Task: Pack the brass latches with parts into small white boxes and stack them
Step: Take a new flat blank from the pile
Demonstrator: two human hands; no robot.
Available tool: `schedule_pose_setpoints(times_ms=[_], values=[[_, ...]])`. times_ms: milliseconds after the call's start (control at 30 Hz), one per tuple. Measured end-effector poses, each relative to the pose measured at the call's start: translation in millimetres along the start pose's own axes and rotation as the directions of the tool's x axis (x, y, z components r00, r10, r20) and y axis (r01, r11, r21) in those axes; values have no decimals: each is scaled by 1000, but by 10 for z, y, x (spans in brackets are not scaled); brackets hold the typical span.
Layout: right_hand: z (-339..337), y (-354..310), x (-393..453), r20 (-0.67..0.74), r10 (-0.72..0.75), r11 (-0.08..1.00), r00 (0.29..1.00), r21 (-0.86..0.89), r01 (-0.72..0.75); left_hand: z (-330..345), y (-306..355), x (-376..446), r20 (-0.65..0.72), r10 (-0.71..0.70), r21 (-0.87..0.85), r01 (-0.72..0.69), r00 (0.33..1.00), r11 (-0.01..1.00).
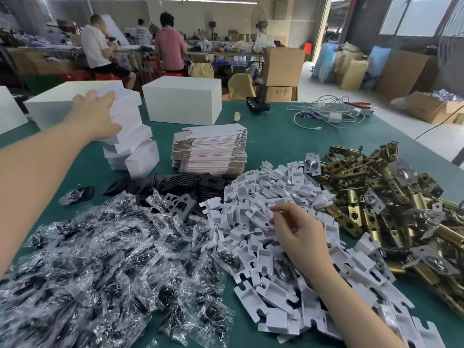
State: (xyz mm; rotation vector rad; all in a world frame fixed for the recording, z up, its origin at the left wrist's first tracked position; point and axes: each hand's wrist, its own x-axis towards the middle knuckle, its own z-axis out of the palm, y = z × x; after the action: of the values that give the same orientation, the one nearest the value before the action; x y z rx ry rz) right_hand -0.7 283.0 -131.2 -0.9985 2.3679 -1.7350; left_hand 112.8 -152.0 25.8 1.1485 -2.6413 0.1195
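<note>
Bare green table [288, 136] open beyond crowded piles [263, 209].

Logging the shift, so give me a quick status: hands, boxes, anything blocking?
Left hand gripping top of small white box stack. Right hand picking at white inserts. Brass latches heaped right, untouched. Nothing blocking.
</note>
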Motion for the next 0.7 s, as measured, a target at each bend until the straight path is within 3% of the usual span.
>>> schedule_pose_setpoints(times_ms=[367,500,600,700], values=[[7,-7,4,-10,2,1000,1000,24,-2,100,93,-144,-88,-213,-245,186,973,951],[1,-34,-1,-9,1,1000,1000,22,-1,-6,233,-272,-147,-232,-231,195,962,953],[-11,-49,-10,-12,-1,1000,1000,18,1,-182,385,-395,-347,-197,-255,110,917,961],[-22,-65,-14,-18,0,1000,1000,13,0,-439,665,-550,-549,-121,-402,-135,827,905]])
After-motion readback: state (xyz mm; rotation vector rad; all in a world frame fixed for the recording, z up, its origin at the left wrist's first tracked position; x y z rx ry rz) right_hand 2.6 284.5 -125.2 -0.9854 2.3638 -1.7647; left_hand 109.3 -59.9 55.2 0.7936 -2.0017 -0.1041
